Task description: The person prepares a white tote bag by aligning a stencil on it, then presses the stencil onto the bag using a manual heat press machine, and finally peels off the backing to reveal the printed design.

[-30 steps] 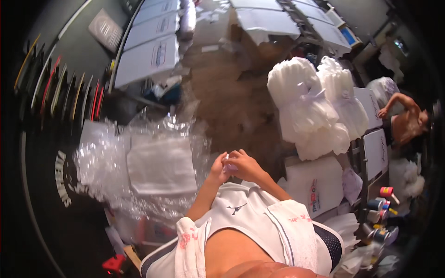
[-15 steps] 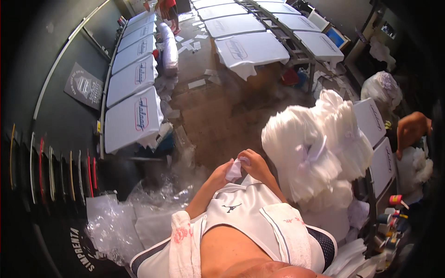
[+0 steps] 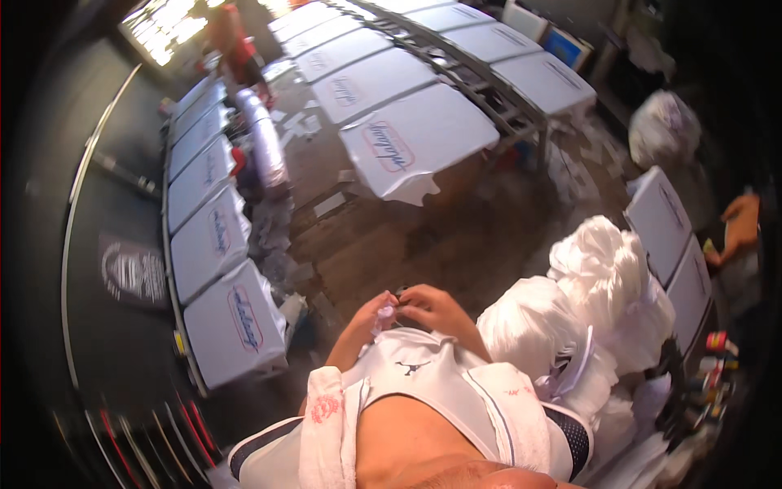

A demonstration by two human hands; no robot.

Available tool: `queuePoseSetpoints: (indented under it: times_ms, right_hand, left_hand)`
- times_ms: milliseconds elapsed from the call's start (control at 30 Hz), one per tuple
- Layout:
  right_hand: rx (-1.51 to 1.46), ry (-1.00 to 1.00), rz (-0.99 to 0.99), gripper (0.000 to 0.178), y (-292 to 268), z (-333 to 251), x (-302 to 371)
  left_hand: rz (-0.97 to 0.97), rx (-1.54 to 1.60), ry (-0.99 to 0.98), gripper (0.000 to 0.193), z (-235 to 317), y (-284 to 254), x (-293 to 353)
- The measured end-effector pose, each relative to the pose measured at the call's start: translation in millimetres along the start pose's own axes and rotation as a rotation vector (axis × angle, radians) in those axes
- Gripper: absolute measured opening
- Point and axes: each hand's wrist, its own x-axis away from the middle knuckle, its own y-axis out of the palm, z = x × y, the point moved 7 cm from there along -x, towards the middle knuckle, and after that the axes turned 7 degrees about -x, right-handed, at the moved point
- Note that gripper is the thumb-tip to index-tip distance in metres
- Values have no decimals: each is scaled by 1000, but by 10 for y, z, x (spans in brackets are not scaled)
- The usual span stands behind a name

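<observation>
Both hands, left hand (image 3: 371,318) and right hand (image 3: 432,306), pinching a small pale item (image 3: 388,313).

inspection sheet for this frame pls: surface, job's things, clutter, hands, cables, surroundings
Surface: brown floor, worn, with scraps lying on it.
Job's things: small pale item pinched between both hands at chest height; too small to tell what it is.
Clutter: heap of white bags at the person's right; paper scraps on the floor; small bottles at the far right.
Hands: left hand and right hand meet in front of the chest, fingers closed on the item.
Cables: nothing seen.
Surroundings: rows of white printed shirts on flat boards ahead and to the left; another person's arm at the right edge.
</observation>
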Motion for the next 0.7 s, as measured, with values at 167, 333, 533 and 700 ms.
queuePoseSetpoints:
  times_ms: [167, 333, 533, 700]
  right_hand:
    - [165, 147, 467, 25, -1074, 6, -248]
    - [260, 297, 890, 21, -1973, 176, 243]
    - [198, 255, 1072, 15, -2961, 105, 269]
    - [139, 272, 1242, 16, -3982, -136, 125]
  left_hand:
    - [100, -229, 17, 34, 1063, -139, -888]
    - [-183, -752, -35, 43, 1852, 443, -2150]
    - [-287, -673, -156, 34, 2075, 1161, -3589]
    - [-333, -899, -306, 29, 2192, 2253, -4344]
